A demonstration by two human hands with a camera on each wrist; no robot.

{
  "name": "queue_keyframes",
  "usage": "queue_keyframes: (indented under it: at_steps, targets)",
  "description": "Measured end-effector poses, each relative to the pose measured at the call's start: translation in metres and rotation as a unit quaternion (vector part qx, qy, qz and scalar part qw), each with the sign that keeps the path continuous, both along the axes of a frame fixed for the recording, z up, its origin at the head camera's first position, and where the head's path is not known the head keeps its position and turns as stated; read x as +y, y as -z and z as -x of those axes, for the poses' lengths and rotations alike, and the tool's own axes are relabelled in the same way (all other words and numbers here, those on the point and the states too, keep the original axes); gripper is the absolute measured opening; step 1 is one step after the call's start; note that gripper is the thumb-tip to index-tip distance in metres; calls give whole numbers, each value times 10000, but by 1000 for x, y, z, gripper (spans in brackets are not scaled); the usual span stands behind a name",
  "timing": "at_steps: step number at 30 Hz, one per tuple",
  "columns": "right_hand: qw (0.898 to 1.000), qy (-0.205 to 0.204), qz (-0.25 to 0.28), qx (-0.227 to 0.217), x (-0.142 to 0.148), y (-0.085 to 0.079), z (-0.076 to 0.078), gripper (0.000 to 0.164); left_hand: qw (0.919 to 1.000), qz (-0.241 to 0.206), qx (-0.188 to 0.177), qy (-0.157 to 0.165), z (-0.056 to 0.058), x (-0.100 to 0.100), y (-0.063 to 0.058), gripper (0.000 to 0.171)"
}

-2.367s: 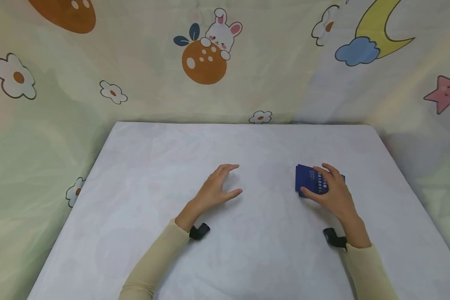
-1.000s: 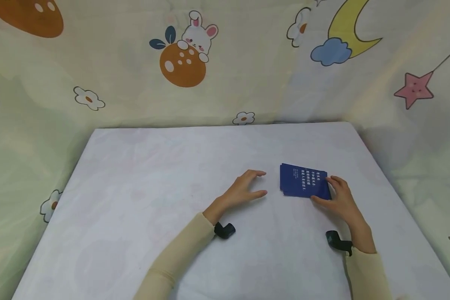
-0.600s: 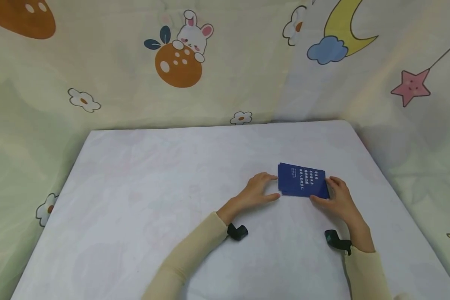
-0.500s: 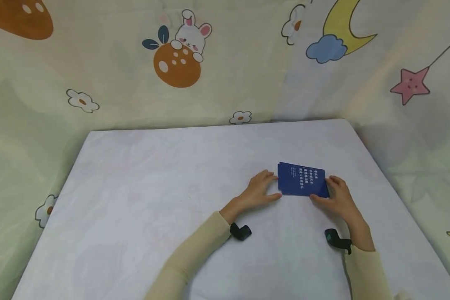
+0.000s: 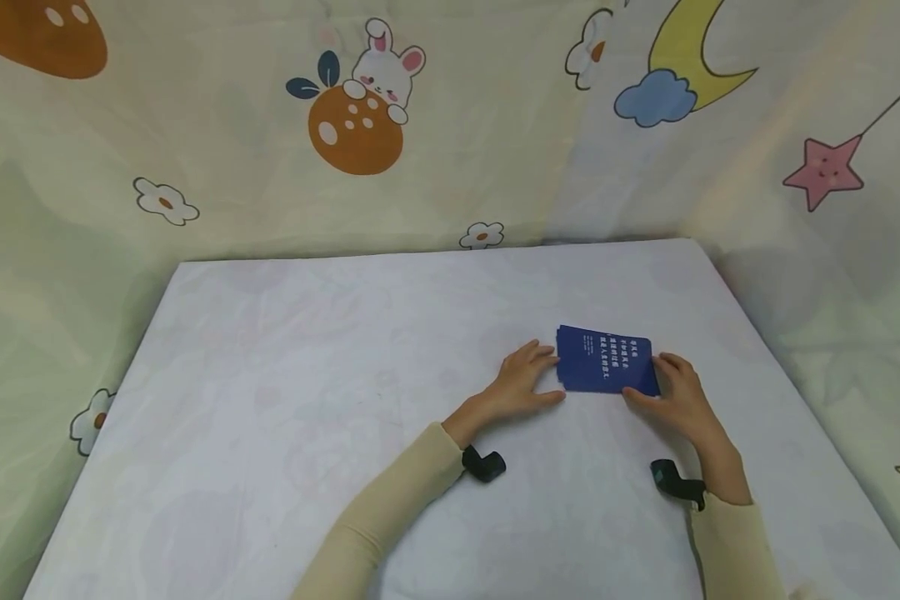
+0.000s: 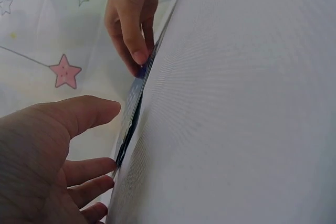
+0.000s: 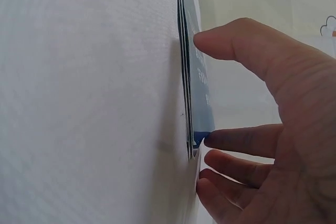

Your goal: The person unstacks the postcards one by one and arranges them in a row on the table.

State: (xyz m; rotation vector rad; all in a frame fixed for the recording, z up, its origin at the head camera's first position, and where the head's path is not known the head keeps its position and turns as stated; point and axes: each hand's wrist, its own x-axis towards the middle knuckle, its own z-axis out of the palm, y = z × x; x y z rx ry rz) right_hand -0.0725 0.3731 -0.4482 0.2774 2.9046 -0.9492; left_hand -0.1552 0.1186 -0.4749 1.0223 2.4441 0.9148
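Observation:
A small stack of blue cards (image 5: 588, 362) with white printed characters lies on the white table, slightly fanned at its left end. In the right wrist view, the layered edges of the cards (image 7: 185, 72) show. My left hand (image 5: 516, 385) is at the left end of the stack, fingertips right at its edge and thumb by the near left corner. My right hand (image 5: 675, 398) is at the other end. Its index fingertip touches the corner in the right wrist view, and its thumb lies over the near edge. Neither hand's fingers are curled round the cards.
The white-covered table (image 5: 307, 350) stretches out around the cards. A patterned cloth (image 5: 217, 100) with cartoon prints hangs behind it and on both sides. Black wrist cameras sit below the left wrist (image 5: 484, 465) and the right wrist (image 5: 675, 482).
My left hand has moved right, from apart to the stack's left end. My right hand has drawn back from over the cards to their right end. The head view has shifted.

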Motion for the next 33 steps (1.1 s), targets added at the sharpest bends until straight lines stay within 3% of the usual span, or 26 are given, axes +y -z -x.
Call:
queue_keyframes:
  at_steps: [14,20,23,28,33]
  targets:
    - [9997,252,24,5,0,0,-1,73,9994,-300,-175,-81,0,-2,-1,57]
    - [9980,411,20,480,-4,-4,-3,58,9964,-749,-282,-290,0,-3,-2,55]
    - [9954,563,184,749,-5,-5,-3,55,9920,-1161,-303,-401,1,-3,-2,48]
    - [9921,685,465,947,-6,-3,-4,58,9772,-1925,-712,-545,2,-4,-2,41]
    - [9910,746,510,988,-7,-4,-7,57,9672,-2292,-930,-584,2,-3,-1,39]
